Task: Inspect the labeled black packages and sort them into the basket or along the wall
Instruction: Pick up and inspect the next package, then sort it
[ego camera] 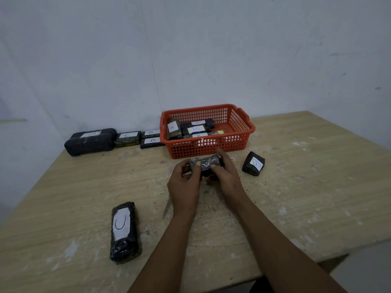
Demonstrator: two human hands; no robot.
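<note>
My left hand (186, 182) and my right hand (226, 176) both grip a small black wrapped package (206, 163) above the table, just in front of the red basket (239, 136); its label is hidden. The basket holds several black packages labelled A (174, 129) and B (195, 129). Along the wall to the left lie a large package marked B (91, 141), one marked C (127, 138) and two marked B (152, 140). A long package marked C (124, 231) lies near the front left. A small package marked B (253, 163) sits to the right of my hands.
The wooden table (306, 187) is stained with white patches, and its front edge runs under my forearms. A thin grey blade-like object (167, 209) lies on the table beside my left wrist. The pale wall stands right behind the basket.
</note>
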